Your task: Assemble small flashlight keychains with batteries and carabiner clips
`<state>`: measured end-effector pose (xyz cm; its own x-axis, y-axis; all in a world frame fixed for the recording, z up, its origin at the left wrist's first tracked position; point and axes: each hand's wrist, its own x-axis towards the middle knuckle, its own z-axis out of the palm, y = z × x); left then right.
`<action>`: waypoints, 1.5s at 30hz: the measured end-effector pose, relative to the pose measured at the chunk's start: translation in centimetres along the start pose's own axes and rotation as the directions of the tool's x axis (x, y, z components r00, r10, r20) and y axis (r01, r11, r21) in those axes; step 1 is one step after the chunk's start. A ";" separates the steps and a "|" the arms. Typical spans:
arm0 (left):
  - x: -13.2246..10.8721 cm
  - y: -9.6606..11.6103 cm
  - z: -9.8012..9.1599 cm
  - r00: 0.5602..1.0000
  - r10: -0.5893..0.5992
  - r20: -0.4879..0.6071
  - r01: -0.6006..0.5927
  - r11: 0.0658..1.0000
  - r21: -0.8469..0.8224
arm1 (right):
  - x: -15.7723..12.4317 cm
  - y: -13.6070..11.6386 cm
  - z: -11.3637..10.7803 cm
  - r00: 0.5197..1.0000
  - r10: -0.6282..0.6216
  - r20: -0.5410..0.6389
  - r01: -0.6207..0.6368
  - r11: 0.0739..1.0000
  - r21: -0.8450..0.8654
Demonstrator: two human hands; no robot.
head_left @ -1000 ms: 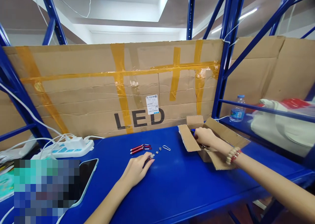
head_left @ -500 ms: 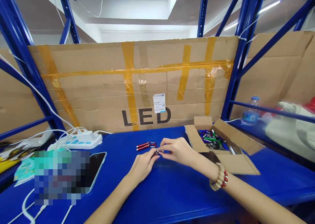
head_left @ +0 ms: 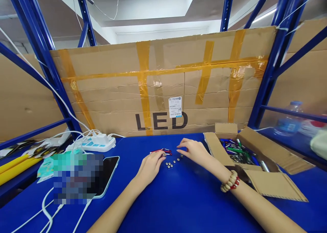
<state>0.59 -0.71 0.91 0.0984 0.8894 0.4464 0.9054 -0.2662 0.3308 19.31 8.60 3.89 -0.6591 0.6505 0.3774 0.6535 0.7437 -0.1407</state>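
Note:
My left hand [head_left: 150, 165] rests at the middle of the blue table, thumb and fingertips pinched together around a small silvery bit that is mostly hidden. Just behind those fingertips lie slim red metal tubes [head_left: 166, 151] with silvery ends, partly covered by the hand. Several small round silvery discs, like button cells [head_left: 169, 165], are scattered on the table between my hands. My right hand [head_left: 193, 151] hovers over the right end of that scatter, thumb and fingers apart, nearest to a single disc [head_left: 181, 156] under its fingertips. A bead bracelet circles the right wrist.
An open cardboard box [head_left: 219, 147] of coloured metal tubes stands beside my right forearm, flaps spread. On the left are a phone [head_left: 110, 171], a white power strip [head_left: 100, 143] and cables. A tall cardboard sheet [head_left: 114, 100] backs the blue table [head_left: 184, 199].
My hands have come apart; before, they met at one small item. Several silvery discs now lie on the table between them. The view has turned slightly left.

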 end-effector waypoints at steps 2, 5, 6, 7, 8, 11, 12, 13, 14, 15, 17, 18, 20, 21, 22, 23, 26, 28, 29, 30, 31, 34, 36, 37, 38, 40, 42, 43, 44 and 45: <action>0.1 -0.2 0.1 1.000 0.019 -0.006 -0.019 1.000 0.001 | -0.1 0.8 0.9 0.997 0.038 0.061 -0.035 0.998 -0.052; 0.0 -0.2 0.2 1.000 0.000 0.007 0.000 1.000 0.007 | -0.3 1.2 2.0 0.994 0.047 0.101 -0.037 0.994 -0.101; 0.0 -0.1 0.3 1.000 -0.008 0.014 0.008 1.000 0.008 | -0.4 1.3 2.2 0.993 0.049 0.104 -0.037 0.993 -0.113; -0.1 0.0 0.3 0.999 -0.010 0.035 0.010 1.000 0.007 | -0.5 1.3 2.4 0.993 0.053 0.105 -0.040 0.992 -0.122; -0.1 0.1 0.4 0.999 -0.013 0.046 0.013 1.000 0.007 | -0.5 1.3 2.5 0.993 0.057 0.107 -0.043 0.991 -0.128; -0.3 0.4 0.8 0.999 0.019 0.043 -0.018 1.000 -0.011 | -0.6 1.4 2.7 0.991 0.066 0.119 -0.050 0.990 -0.134; -0.4 0.4 0.9 0.998 0.034 0.046 -0.033 0.999 -0.020 | -0.7 1.4 2.7 0.991 0.066 0.118 -0.051 0.990 -0.129; -0.4 0.5 1.0 0.998 0.047 0.052 -0.045 0.999 -0.030 | -0.8 1.3 2.6 0.992 0.066 0.108 -0.053 0.992 -0.116; -0.5 0.6 1.1 0.997 0.053 0.056 -0.050 0.998 -0.042 | -0.9 1.3 2.6 0.994 0.068 0.086 -0.060 0.994 -0.090; -0.5 0.7 1.1 0.997 0.054 0.060 -0.051 0.997 -0.058 | -1.0 1.1 2.4 0.996 0.068 0.051 -0.066 0.997 -0.042; -0.6 0.9 1.2 0.997 0.050 0.056 -0.044 0.994 -0.101 | -1.3 0.6 2.1 0.998 0.058 -0.037 -0.053 0.989 0.139; -0.6 0.9 1.3 0.998 0.047 0.050 -0.041 0.991 -0.124 | -1.4 0.2 2.0 0.996 0.047 -0.074 -0.026 0.963 0.267; -0.7 1.0 1.4 0.998 0.051 0.035 -0.045 0.985 -0.169 | -1.6 -0.7 1.6 0.993 0.013 -0.118 0.051 0.850 0.524; -0.7 1.0 1.5 0.998 0.061 0.029 -0.054 0.980 -0.193 | -1.6 -1.2 1.5 0.992 -0.005 -0.128 0.084 0.779 0.622; -0.7 1.1 1.6 0.997 0.074 0.025 -0.066 0.974 -0.218 | -1.7 -1.7 1.4 0.991 -0.019 -0.135 0.108 0.716 0.690; -0.7 1.1 1.7 0.996 0.091 0.024 -0.083 0.966 -0.244 | -1.8 -2.1 1.2 0.990 -0.027 -0.141 0.122 0.669 0.733; -0.7 1.1 1.8 0.989 0.146 0.014 -0.134 0.942 -0.306 | -1.9 -2.7 1.1 0.990 -0.031 -0.135 0.126 0.609 0.783; -0.7 1.0 1.7 0.986 0.167 -0.003 -0.159 0.935 -0.317 | -1.9 -2.7 1.1 0.991 -0.024 -0.130 0.119 0.596 0.794; -0.7 1.0 1.7 0.985 0.174 -0.016 -0.170 0.933 -0.317 | -1.9 -2.6 1.1 0.991 -0.015 -0.135 0.118 0.591 0.798; -0.6 1.0 1.7 0.983 0.179 -0.029 -0.179 0.933 -0.314 | -1.9 -2.5 1.2 0.990 -0.004 -0.143 0.119 0.587 0.801; -0.6 1.0 1.7 0.982 0.185 -0.041 -0.188 0.932 -0.308 | -1.9 -2.3 1.2 0.988 0.007 -0.154 0.121 0.585 0.802; -0.6 0.9 1.6 0.979 0.193 -0.065 -0.204 0.938 -0.280 | -1.8 -2.0 1.2 0.985 0.028 -0.167 0.116 0.607 0.786; -0.6 0.8 1.6 0.977 0.206 -0.064 -0.215 0.944 -0.249 | -1.8 -2.0 1.1 0.989 0.023 -0.143 0.097 0.632 0.769; -0.6 0.8 1.5 0.974 0.217 -0.059 -0.224 0.947 -0.229 | -1.8 -1.9 1.0 0.992 0.018 -0.123 0.083 0.647 0.758; -0.7 0.7 1.5 0.972 0.231 -0.053 -0.237 0.949 -0.206 | -1.8 -1.9 1.0 0.995 0.013 -0.100 0.066 0.661 0.748; -0.8 0.6 1.3 0.964 0.263 -0.037 -0.265 0.951 -0.162 | -1.8 -1.7 1.1 0.999 0.013 -0.044 0.024 0.680 0.733; -0.9 0.6 1.3 0.957 0.290 -0.012 -0.289 0.948 -0.129 | -1.7 -1.4 1.3 1.000 0.024 0.017 -0.029 0.682 0.731; -0.9 0.6 1.2 0.953 0.303 0.002 -0.301 0.946 -0.118 | -1.7 -1.2 1.4 0.998 0.030 0.049 -0.056 0.673 0.737; -1.0 0.6 1.2 0.949 0.315 0.014 -0.312 0.944 -0.108 | -1.7 -1.2 1.6 0.996 0.033 0.080 -0.082 0.660 0.747; -1.1 0.6 1.2 0.945 0.327 0.022 -0.323 0.941 -0.099 | -1.7 -1.1 1.7 0.994 0.034 0.104 -0.101 0.646 0.756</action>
<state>1.53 -1.36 -0.37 0.3978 0.7616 0.5116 0.7792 -0.5748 0.2497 19.11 6.90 1.87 -0.6716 0.6880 0.2749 0.2077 0.5310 -0.8215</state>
